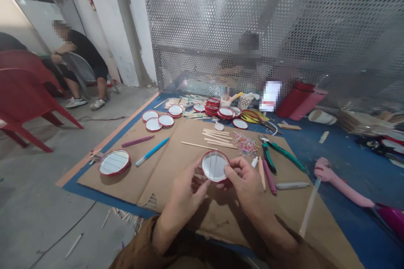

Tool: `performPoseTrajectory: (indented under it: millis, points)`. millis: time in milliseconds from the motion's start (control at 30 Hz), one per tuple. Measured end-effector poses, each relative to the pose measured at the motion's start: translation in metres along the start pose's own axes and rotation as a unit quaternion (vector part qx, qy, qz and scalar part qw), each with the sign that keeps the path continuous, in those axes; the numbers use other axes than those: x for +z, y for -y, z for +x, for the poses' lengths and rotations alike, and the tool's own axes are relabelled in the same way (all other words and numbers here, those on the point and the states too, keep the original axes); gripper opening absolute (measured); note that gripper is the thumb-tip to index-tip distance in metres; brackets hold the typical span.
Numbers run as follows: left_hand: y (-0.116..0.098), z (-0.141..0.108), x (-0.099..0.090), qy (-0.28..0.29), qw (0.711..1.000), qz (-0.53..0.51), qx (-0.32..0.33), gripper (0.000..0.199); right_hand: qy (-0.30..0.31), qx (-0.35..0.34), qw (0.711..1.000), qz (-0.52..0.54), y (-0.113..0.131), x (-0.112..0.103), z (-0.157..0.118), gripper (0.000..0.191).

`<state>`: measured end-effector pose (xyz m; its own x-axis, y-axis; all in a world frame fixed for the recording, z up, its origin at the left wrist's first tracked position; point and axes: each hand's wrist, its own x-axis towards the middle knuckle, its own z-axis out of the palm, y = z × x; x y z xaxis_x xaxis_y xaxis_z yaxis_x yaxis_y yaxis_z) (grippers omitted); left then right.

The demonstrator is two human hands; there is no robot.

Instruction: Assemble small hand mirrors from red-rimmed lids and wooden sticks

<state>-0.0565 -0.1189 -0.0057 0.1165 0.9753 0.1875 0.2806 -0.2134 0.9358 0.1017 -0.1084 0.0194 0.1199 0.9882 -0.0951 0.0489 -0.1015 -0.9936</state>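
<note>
Between both hands I hold a round white disc with a red rim, above the cardboard sheet. My left hand grips its left edge, fingers behind and thumb at the lower rim. My right hand pinches the right side, thumb resting on the white face. Faint stripes cross that face. Behind the disc lie pale wooden sticks and a heap of small coloured bands. To the left lies a larger-looking red-rimmed disc with sticks at its left end, near a blue pen and a purple marker.
Green-handled pliers, markers and a pink glue gun lie to the right. Stacked red-rimmed discs, a lit phone and a red bottle stand before a perforated metal panel. A person sits at left near red chairs.
</note>
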Motion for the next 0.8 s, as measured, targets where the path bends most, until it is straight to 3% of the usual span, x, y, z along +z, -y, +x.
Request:
performPoseTrajectory:
  millis: [567,800]
  points:
    - [-0.0004,0.0022,-0.0015,-0.020,0.999,0.022,-0.014,0.047,0.016,0.001,1.000,0.006,-0.0009,-0.0011,0.0005,0.038]
    - [0.0018,0.0066,-0.0001,-0.001,0.989,-0.138,-0.046,0.058,0.029,-0.026,0.999,-0.028,-0.0013,-0.0003,-0.0017,0.028]
